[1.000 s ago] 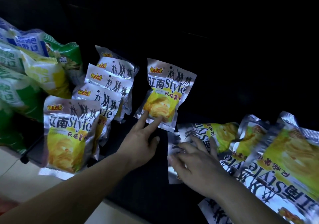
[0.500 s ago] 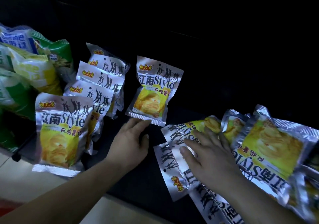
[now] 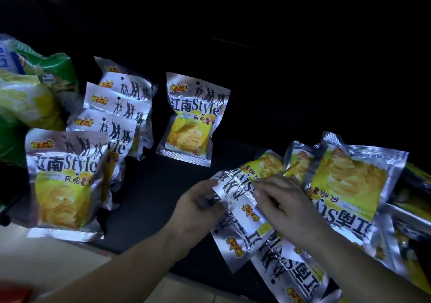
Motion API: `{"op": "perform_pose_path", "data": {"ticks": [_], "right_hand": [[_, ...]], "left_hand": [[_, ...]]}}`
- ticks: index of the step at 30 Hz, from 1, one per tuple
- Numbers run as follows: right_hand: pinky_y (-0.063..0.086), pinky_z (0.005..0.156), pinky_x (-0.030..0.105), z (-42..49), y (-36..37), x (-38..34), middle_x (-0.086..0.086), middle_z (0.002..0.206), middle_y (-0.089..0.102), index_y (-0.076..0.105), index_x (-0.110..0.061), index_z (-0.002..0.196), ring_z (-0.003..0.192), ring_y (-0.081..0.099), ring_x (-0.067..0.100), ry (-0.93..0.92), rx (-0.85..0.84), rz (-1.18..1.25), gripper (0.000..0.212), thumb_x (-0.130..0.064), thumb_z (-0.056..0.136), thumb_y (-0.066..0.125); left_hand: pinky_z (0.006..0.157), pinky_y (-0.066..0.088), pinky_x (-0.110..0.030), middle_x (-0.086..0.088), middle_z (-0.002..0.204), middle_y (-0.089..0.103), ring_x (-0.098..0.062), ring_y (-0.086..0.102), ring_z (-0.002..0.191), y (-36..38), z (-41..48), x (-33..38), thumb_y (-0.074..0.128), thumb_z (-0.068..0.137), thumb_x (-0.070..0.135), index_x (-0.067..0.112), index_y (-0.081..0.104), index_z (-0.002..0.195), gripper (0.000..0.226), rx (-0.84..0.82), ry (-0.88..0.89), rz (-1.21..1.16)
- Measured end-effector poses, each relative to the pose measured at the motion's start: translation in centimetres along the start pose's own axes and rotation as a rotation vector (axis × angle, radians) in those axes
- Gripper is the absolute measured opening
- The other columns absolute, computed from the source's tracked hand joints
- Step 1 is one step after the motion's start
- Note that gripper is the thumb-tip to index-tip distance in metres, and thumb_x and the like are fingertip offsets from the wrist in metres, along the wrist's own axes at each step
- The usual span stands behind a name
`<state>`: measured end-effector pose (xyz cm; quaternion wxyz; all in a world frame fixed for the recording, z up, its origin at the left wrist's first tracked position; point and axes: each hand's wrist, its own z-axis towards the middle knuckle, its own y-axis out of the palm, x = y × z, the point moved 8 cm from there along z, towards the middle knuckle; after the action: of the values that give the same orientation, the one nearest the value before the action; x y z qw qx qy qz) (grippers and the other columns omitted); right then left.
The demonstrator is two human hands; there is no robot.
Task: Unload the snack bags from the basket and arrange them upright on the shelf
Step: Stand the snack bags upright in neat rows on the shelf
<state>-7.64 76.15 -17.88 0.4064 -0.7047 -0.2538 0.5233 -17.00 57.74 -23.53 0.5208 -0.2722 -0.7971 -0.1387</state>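
Fingers (image 3: 205, 187) of the left hand (image 3: 198, 207) pinch the edge of a flat-lying snack bag (image 3: 242, 213) (silver, yellow print). Right hand (image 3: 289, 207) lays bent fingers on it; grip indiscernible.

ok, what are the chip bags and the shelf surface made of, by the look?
Chip bags: probably metallised plastic film, glossy silver; it crinkles, glares and has crimped seal edges. Shelf surface: dark and matte, no reflections; too dim to tell metal, wood or laminate.

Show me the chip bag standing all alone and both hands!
lone standing bag (image 3: 193, 125), head view, on its yellow front.
left hand (image 3: 198, 207), head view, on its back.
right hand (image 3: 289, 207), head view, on its back.
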Motion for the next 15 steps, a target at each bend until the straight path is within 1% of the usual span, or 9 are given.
{"op": "perform_pose_path", "data": {"ticks": [2,4,6,8,10,11,13,15], "right_hand": [[0.013,0.123,0.045,0.0,0.1,-0.1,-0.025,0.12,0.052,0.057,-0.033,0.141,0.127,0.043,0.007,0.005,-0.003,-0.015,0.07,-0.072,0.094,0.022],[0.013,0.123,0.046,0.0,0.3,-0.6,-0.023,0.114,0.05,0.053,-0.036,0.145,0.125,0.039,0.007,-0.004,-0.018,-0.071,0.073,-0.075,0.092,0.021],[0.017,0.121,0.046,0.0,0.3,-0.9,-0.022,0.115,0.048,0.048,-0.04,0.148,0.126,0.035,0.006,0.012,-0.026,-0.087,0.075,-0.078,0.09,0.019],[0.023,0.118,0.045,0.2,0.2,-0.9,-0.022,0.117,0.048,0.043,-0.043,0.149,0.125,0.033,0.004,0.049,-0.02,-0.049,0.074,-0.08,0.09,0.017],[0.026,0.117,0.045,0.1,0.0,-0.9,-0.022,0.125,0.05,0.04,-0.046,0.15,0.128,0.033,0.005,0.076,-0.011,-0.011,0.073,-0.079,0.09,0.015],[0.023,0.119,0.044,0.1,0.0,-0.9,-0.022,0.132,0.05,0.039,-0.047,0.15,0.133,0.032,0.006,0.082,-0.007,0.001,0.072,-0.079,0.09,0.014],[0.014,0.124,0.039,0.0,-0.1,-0.8,-0.023,0.145,0.045,0.034,-0.049,0.151,0.142,0.028,0.006,0.092,-0.014,0.017,0.071,-0.079,0.09,0.013],[0.009,0.126,0.037,-0.1,-0.3,-0.9,-0.022,0.15,0.042,0.032,-0.049,0.152,0.146,0.025,0.005,0.108,-0.024,0.039,0.071,-0.078,0.09,0.013]], "left_hand": [[0.067,0.051,-0.009,-0.002,0.106,0.068,0.007,0.067,0.081,-0.4,0.1,0.5,0.079,0.086,0.006,0.023,0.067,0.121,0.041,0.051,0.047,-0.018],[0.071,0.052,-0.01,-0.002,0.108,0.069,0.005,0.068,0.089,-0.5,0.0,1.1,0.08,0.085,0.006,0.023,0.069,0.118,0.039,0.067,0.093,0.002],[0.078,0.058,-0.019,0.003,0.112,0.071,-0.002,0.07,0.099,-0.6,0.1,2.0,0.079,0.085,0.003,0.024,0.072,0.115,0.037,0.085,0.183,0.037],[0.083,0.06,-0.028,0.008,0.114,0.071,-0.007,0.071,0.104,-0.4,0.1,3.1,0.078,0.085,0.004,0.03,0.072,0.113,0.038,0.083,0.259,0.064],[0.085,0.06,-0.028,0.009,0.112,0.074,-0.008,0.071,0.105,0.7,-0.1,3.7,0.077,0.088,0.005,0.032,0.071,0.113,0.038,0.015,0.242,0.016],[0.087,0.06,-0.028,0.009,0.112,0.075,-0.007,0.07,0.106,1.4,-0.1,3.7,0.076,0.089,0.009,0.031,0.071,0.116,0.036,-0.023,0.223,0.008],[0.095,0.058,-0.032,0.01,0.12,0.072,-0.004,0.066,0.113,2.6,-0.2,3.1,0.075,0.09,0.023,0.03,0.067,0.127,0.038,-0.053,0.182,0.068],[0.102,0.054,-0.035,0.014,0.13,0.065,-0.003,0.06,0.123,3.0,-0.4,2.6,0.071,0.089,0.036,0.031,0.062,0.134,0.046,-0.057,0.174,0.18]]}}
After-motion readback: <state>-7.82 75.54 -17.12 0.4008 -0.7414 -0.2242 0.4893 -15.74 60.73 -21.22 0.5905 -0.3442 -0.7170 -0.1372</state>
